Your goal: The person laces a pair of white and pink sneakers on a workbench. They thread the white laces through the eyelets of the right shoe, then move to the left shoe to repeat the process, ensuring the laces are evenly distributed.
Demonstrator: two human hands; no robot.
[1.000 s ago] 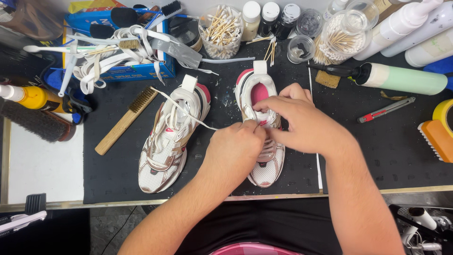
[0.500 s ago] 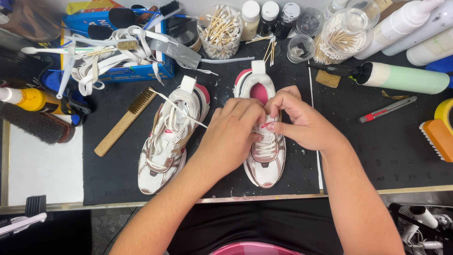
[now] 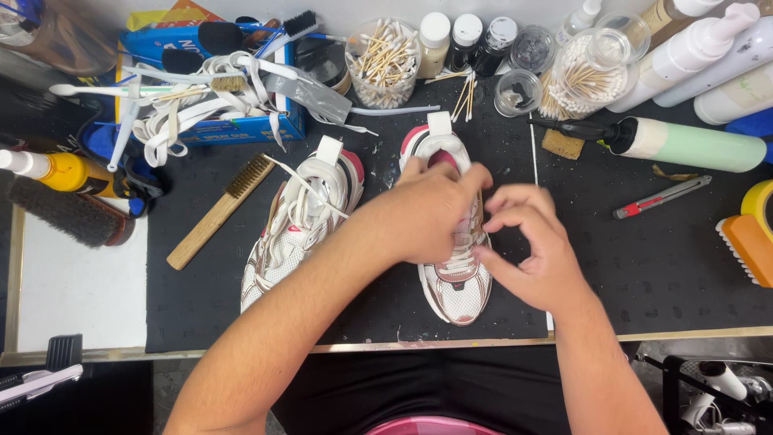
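1. two white sneakers with pink and red trim are lying side by side on the black mat (image 3: 644,266) covering the counter, heels pointing toward the far edge and toes toward the near edge.
2. the right sneaker (image 3: 455,282) is sitting near the middle of the mat, and both hands are working over its laced part.
3. the left hand (image 3: 427,213) is resting on top of this sneaker, its fingers curled down over the tongue and upper eyelets; what they are pinching is hidden under the hand.
4. the right hand (image 3: 539,258) is hovering just beside the sneaker's right side, thumb and forefinger drawn narrowly together at the lace rows; whether a lace is between them cannot be told.
5. the left sneaker (image 3: 302,217) is lying untouched just beside the left forearm, its loose white lace (image 3: 302,181) trailing across the collar.
6. a wooden brush (image 3: 213,213) is lying at a slant toward the mat's left edge.
7. a blue box (image 3: 241,129) heaped with white laces is sitting at the far left corner.
8. a tub of cotton swabs (image 3: 382,64) and small bottles are standing along the far edge.
9. a green-bodied bottle (image 3: 692,145) is lying on its side toward the far right, with a red-and-grey utility knife (image 3: 660,197) nearer the right edge.
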